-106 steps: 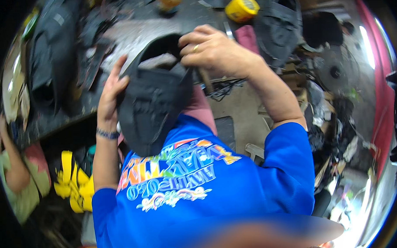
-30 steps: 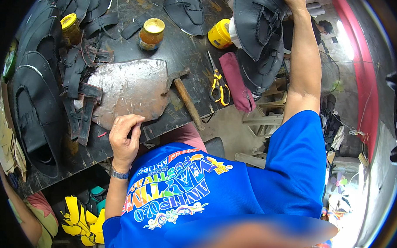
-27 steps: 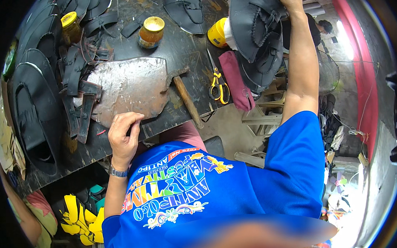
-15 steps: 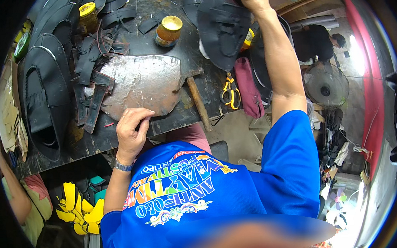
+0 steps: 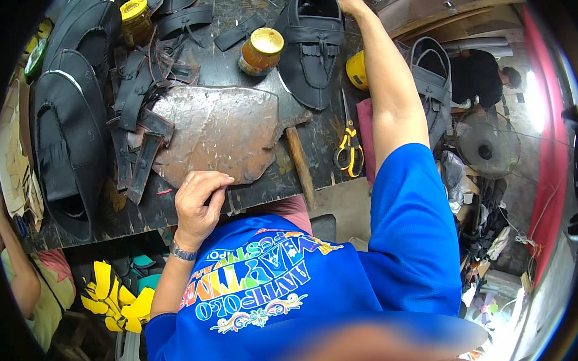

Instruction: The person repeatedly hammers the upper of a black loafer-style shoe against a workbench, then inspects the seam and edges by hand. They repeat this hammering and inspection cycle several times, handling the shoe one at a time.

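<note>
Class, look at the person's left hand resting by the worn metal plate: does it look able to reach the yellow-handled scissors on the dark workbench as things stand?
Probably yes. The left hand rests curled at the worn metal plate's near edge; the yellow-handled scissors lie to its right in the open, with only a wooden handle between, low enough to pass over.

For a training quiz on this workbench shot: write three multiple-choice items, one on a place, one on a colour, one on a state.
1. Where do the yellow-handled scissors lie?
A. right of the wooden hammer handle
B. on the worn brown cutting slab
C. inside the shoe

2. What colour is the lid of the glue jar beside the slab?
A. red
B. yellow
C. white

3. What is the right hand doing?
A. resting on the slab
B. holding scissors
C. touching the black leather moccasin upper

Answers: 1 A, they lie between handle and arm. 2 B, its top shows yellow. 3 C, its fingers meet the shoe's far end.
</note>
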`<state>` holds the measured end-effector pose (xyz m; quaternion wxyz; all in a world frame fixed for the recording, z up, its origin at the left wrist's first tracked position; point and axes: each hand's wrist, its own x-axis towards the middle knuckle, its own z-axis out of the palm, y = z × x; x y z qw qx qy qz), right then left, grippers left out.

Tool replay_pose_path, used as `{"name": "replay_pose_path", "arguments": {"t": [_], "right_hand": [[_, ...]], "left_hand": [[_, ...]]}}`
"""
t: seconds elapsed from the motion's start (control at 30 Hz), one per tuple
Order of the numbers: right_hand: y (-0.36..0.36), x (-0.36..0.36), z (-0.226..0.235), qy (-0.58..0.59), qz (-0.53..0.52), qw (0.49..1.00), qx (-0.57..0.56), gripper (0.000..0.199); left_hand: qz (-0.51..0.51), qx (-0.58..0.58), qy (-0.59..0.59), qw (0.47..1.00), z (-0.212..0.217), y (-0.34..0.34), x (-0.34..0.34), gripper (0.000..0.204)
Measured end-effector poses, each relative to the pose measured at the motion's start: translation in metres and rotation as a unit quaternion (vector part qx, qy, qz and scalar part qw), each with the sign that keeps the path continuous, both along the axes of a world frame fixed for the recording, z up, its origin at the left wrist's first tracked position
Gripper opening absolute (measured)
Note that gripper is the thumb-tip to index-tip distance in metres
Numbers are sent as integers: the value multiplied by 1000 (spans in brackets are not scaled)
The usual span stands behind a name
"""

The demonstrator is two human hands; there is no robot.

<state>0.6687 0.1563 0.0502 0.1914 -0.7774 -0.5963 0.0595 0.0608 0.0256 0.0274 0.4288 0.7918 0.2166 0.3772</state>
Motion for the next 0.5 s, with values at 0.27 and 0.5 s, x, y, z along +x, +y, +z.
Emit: {"name": "replay_pose_path", "arguments": {"t": [0.27, 0.5], "right_hand": [[10, 3, -5, -20, 106, 993, -38, 25], [8, -31, 13, -162, -42, 978, -121, 30]], "left_hand": [[8, 3, 5, 1000, 1, 0, 1, 24], [12, 2, 11, 1000, 1, -2, 1, 23]]}}
